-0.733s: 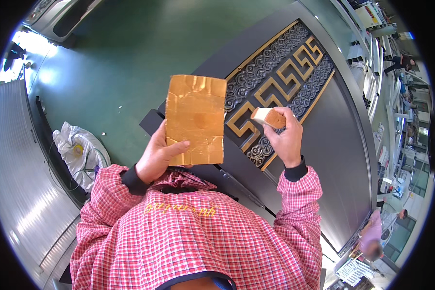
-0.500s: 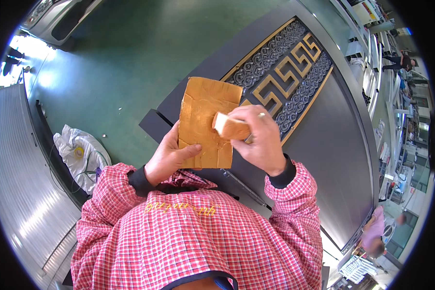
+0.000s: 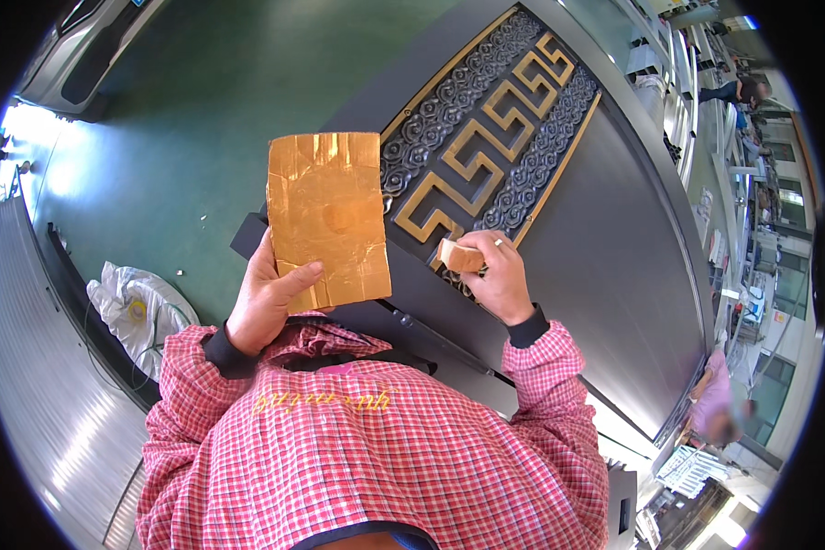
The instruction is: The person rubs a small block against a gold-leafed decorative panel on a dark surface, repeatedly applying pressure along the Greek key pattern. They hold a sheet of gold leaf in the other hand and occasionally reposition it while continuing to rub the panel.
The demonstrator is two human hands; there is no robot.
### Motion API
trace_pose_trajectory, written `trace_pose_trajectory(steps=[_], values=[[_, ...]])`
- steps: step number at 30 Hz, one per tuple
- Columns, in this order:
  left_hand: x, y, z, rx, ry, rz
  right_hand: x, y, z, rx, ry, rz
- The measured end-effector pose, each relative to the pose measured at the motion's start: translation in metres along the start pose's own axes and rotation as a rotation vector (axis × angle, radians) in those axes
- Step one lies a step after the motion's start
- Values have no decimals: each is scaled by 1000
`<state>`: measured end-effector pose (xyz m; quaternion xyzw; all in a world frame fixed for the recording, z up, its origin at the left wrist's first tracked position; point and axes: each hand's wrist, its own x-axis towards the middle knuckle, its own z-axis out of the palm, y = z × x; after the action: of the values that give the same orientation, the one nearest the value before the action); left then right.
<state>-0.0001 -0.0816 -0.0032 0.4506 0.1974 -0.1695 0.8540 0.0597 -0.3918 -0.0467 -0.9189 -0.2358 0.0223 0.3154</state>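
Observation:
My left hand [image 3: 270, 298] grips the lower part of a gold-coated piece of cardboard [image 3: 330, 215], thumb lying across its face. The cardboard is creased and shiny. In my right hand [image 3: 499, 280] is a small sponge block [image 3: 461, 258], white on one end and gold-brown on its side. The sponge is over the near end of the decorated strip on a dark grey metal panel [image 3: 614, 257]; whether it touches the strip I cannot tell. That strip carries a gold key-pattern relief [image 3: 472, 151] between dark rosette bands [image 3: 522, 183], with thin gold edging.
On the green floor [image 3: 192, 128] at left lies a white plastic bag [image 3: 142, 307], beside ribbed metal sheeting [image 3: 55, 385]. A vehicle [image 3: 73, 69] stands at the far left. Racks, loose material and a person in pink [image 3: 713, 403] are along the right side.
My right hand has taken the sponge off the cardboard and down to the near end of the gold relief. The cardboard has shifted left in my left hand and stands more upright.

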Motion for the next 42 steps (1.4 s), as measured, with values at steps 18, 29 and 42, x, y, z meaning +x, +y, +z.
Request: trace_pose_trajectory(steps=[18,29,42], values=[[6,-4,-23,149,27,26,17,-5,-7,31,174,-4],[27,3,-32,379,-137,87,-25,-6,-21,-63,318,163],[3,11,-19,234,-21,16,-14,-9,-39,22,54,53]])
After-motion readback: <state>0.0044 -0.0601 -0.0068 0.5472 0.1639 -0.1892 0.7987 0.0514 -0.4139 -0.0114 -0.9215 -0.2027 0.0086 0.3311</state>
